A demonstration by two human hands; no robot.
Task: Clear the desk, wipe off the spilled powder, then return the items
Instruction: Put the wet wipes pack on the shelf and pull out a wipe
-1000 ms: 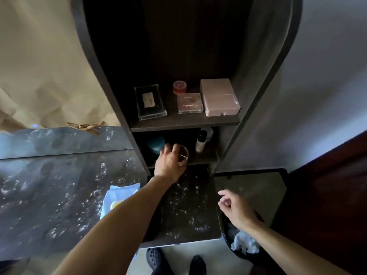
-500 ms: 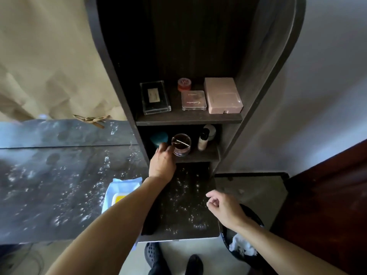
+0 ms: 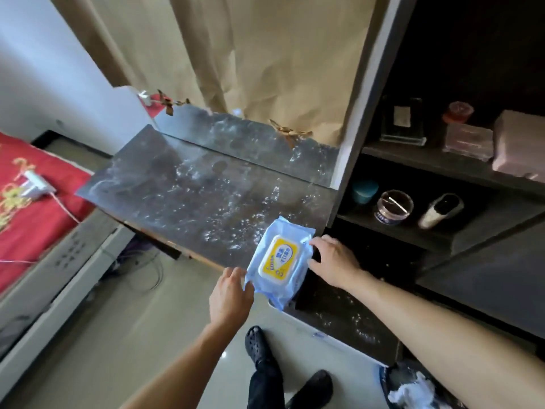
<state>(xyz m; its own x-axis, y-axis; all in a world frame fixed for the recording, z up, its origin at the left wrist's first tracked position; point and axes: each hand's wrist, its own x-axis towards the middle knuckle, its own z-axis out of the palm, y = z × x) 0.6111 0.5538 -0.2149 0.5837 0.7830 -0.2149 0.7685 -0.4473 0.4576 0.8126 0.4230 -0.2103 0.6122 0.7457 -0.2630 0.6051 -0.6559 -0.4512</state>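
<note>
The dark desk [image 3: 188,187] lay dusted with white powder [image 3: 236,211]. At its front edge sat the blue wet-wipe pack [image 3: 280,261] — long axis running from you toward the far right, yellow lid up. Your left hand [image 3: 231,293] pinched the near corner; your right hand [image 3: 334,262] — fingers apart — touched its right edge.
</note>
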